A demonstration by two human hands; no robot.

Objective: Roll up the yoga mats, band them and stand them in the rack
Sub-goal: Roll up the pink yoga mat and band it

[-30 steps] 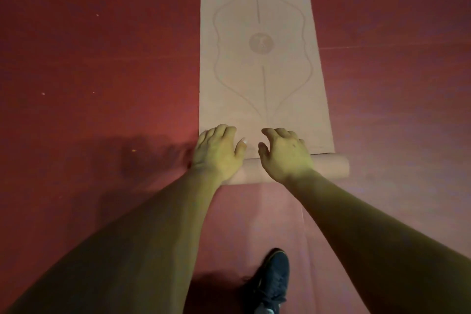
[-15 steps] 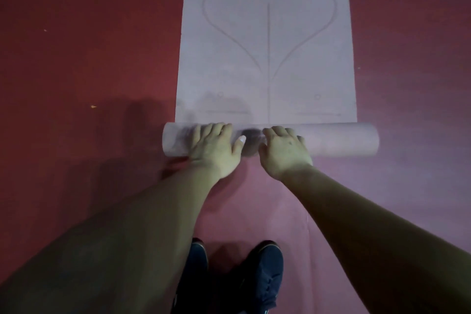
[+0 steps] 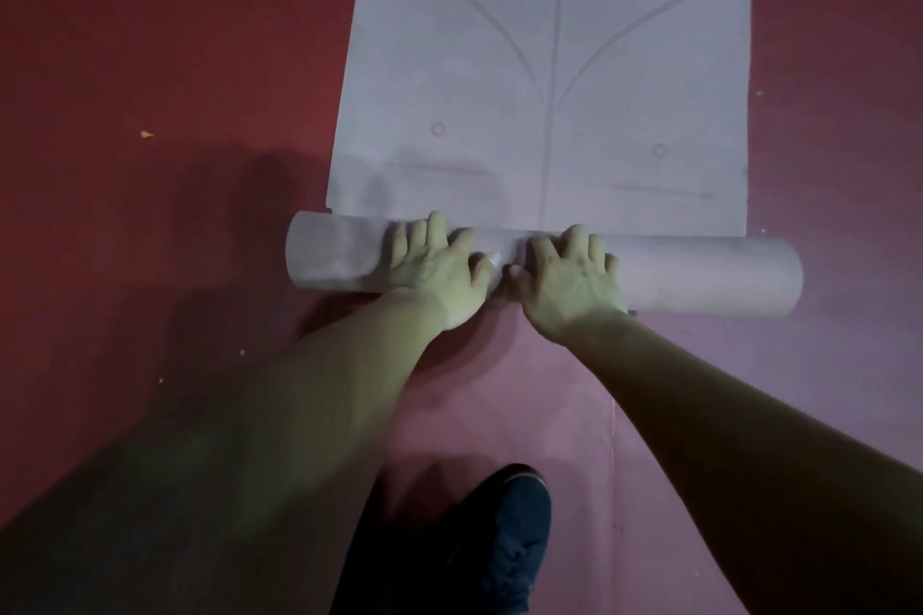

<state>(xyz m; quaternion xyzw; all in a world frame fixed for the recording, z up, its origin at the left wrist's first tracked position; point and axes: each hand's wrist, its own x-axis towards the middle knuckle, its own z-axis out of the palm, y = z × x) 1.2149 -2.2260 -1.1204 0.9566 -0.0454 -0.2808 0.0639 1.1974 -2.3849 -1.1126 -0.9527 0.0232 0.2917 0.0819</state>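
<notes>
While the mat [image 3: 549,65] lies partly rolled on the floor [image 3: 150,40] | head view: left hand [image 3: 439,275] and right hand [image 3: 569,280] press open-palmed on the roll [image 3: 699,275], side by side | step: rolling | next: even forward push, edges kept aligned.

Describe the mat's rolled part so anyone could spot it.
On the dark red floor lies a pale lilac yoga mat. Its near end is a thick roll under the left hand and right hand, wider than the flat part.

A yoga or exercise room: red padded floor [image 3: 150,40], patterned yoga mat [image 3: 549,65]
</notes>
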